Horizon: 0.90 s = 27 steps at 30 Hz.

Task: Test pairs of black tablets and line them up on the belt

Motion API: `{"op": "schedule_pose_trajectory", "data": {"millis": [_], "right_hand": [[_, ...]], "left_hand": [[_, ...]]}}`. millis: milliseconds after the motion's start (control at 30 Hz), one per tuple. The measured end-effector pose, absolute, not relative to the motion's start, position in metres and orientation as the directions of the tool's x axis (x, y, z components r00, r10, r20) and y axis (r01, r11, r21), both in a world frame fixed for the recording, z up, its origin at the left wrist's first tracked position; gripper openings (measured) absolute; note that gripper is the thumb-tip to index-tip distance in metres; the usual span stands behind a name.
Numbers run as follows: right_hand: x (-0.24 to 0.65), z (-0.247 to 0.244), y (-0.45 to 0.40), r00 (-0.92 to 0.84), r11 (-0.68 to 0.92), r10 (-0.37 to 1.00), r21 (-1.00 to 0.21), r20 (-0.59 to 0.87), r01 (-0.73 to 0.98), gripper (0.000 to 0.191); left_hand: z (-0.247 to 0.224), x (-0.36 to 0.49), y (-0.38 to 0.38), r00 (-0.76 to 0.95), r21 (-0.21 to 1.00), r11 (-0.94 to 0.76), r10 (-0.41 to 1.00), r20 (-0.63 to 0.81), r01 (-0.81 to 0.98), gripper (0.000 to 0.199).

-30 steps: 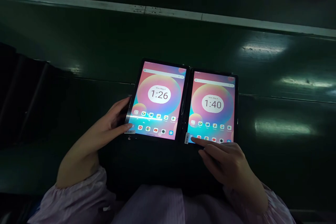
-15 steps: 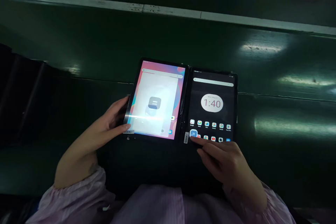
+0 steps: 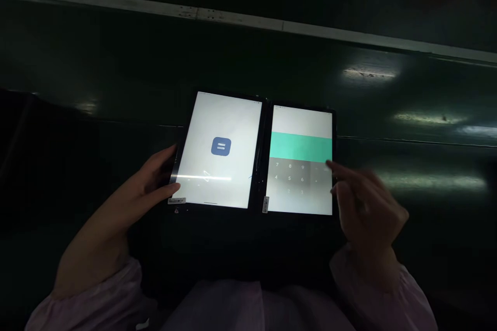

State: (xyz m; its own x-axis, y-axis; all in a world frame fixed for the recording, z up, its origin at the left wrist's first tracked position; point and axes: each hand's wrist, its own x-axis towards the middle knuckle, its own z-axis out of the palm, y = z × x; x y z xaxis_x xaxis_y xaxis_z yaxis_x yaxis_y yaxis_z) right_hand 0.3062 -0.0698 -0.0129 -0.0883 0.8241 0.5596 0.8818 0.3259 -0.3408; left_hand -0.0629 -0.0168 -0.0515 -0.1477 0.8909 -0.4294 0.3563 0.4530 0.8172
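green table is gleaming in patches, and the left tablet and right tablet are lying side by side on it. the left hand is gripping the left tablet's lower left edge; the right hand is holding nothing, its index finger pointing at the right tablet's edge, contact being unclear.

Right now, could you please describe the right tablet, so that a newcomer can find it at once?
On the dark green table, nearer than the long pale strip, look beside the right hand. The right tablet lies there, with the left tablet next to it. Only the right tablet's screen shows a green band above number keys; its neighbour shows a blue icon.
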Motion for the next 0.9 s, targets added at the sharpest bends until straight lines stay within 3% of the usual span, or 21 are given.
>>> {"op": "schedule_pose_trajectory", "data": {"millis": [100,167,367,533,733,900], "right_hand": [[0.325,-0.019,-0.056,-0.07,0.239,0.799,-0.208,0.598,0.948,0.024],[0.329,-0.027,-0.049,-0.093,0.242,0.806,-0.181,0.585,0.953,0.024],[0.324,-0.049,-0.043,-0.108,0.248,0.853,-0.216,0.511,0.944,0.033],[0.332,-0.051,-0.047,-0.042,0.199,0.831,-0.226,0.555,0.953,0.031],[0.328,-0.055,-0.048,-0.078,0.224,0.857,-0.233,0.509,0.946,0.032],[0.326,-0.05,-0.05,-0.046,0.224,0.821,-0.247,0.569,0.943,0.03]], "left_hand": [[-0.046,-0.054,-0.015,-0.229,0.807,0.488,0.872,-0.433,0.334,0.109],[-0.045,-0.05,-0.014,-0.266,0.806,0.506,0.859,-0.437,0.307,0.112],[-0.045,-0.047,-0.014,-0.306,0.811,0.491,0.863,-0.402,0.318,0.096],[-0.041,-0.04,-0.014,-0.339,0.805,0.482,0.864,-0.372,0.346,0.074],[-0.039,-0.038,-0.012,-0.358,0.811,0.493,0.853,-0.38,0.315,0.067],[-0.034,-0.028,-0.014,-0.388,0.831,0.503,0.833,-0.394,0.237,0.062]]}}
